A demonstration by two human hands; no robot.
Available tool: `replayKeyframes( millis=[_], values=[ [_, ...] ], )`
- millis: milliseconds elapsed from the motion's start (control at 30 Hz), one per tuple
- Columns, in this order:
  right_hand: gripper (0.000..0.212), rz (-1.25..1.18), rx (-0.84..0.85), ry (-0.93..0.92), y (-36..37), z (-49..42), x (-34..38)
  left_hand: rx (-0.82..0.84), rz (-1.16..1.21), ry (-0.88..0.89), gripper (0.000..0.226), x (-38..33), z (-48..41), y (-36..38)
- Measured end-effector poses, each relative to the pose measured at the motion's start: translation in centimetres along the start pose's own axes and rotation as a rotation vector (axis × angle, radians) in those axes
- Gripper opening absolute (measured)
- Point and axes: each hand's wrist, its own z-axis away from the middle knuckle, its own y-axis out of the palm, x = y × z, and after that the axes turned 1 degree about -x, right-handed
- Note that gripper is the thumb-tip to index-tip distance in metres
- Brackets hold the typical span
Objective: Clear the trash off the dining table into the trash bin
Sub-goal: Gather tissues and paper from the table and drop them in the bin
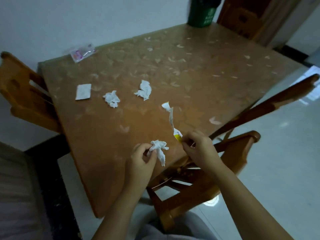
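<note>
Though crumpled, tissue in left grip

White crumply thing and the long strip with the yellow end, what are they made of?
The white wad pinched by the left hand looks like soft tissue paper: matte, with fine wrinkles and a limp hanging tail. The long strip held by the right hand looks like thin packaging, paper or plastic film: it twists, has printing and a yellow end; the blur leaves it open.

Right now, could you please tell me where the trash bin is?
In the head view, the green trash bin stands at the far edge of the table, right of centre, beside a wooden chair.
</note>
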Motion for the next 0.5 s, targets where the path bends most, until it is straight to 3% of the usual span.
replayKeyframes(
  millis=[200, 400, 500],
  values=[
    [0.006, 0.063, -0.207, 0.123, -6.7, 4.0, -3.6, 0.208, 0.004, 0.195, 0.014, -5.1, -0.4, 6.0],
    [0.008, 0.099, -0.431, 0.239, -13.5, 8.3, -9.6, 0.391, 0.070, 0.333, 0.002, -11.3, 0.4, 15.2],
    [0.012, 0.121, -0.523, 0.295, -16.9, 10.5, -13.7, 0.432, 0.079, 0.420, 0.011, -14.3, 1.2, 20.4]
  ],
)
